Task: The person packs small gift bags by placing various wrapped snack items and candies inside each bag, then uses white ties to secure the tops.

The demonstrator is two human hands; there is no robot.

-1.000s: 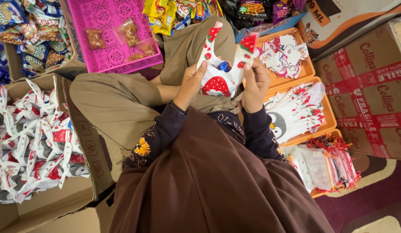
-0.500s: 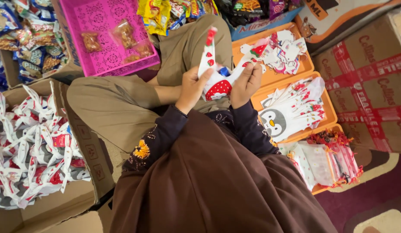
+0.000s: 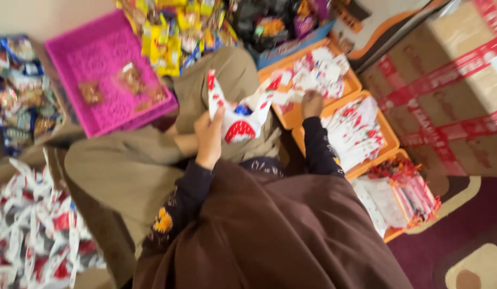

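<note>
My left hand (image 3: 208, 140) is closed around the near side of a small white gift bag (image 3: 239, 126) with red strawberry prints, held above my lap; something blue shows in its mouth. My right hand (image 3: 312, 103) has no hold on the bag: it reaches away to the orange tray (image 3: 349, 81) of small white and red tags (image 3: 318, 67), fingers down among them, and the blur hides whether they have pinched one. With only one side held, the bag could sag or tip towards the unheld side, and I judge the blue item might slide out. One loose handle (image 3: 271, 92) stretches towards my right wrist, so a quick pull of that arm could snag it. The bag's mouth points up and away from me, its two handles spreading in a V above my grip; its long axis runs from the rounded bottom beside my palm up to the handle tips.
</note>
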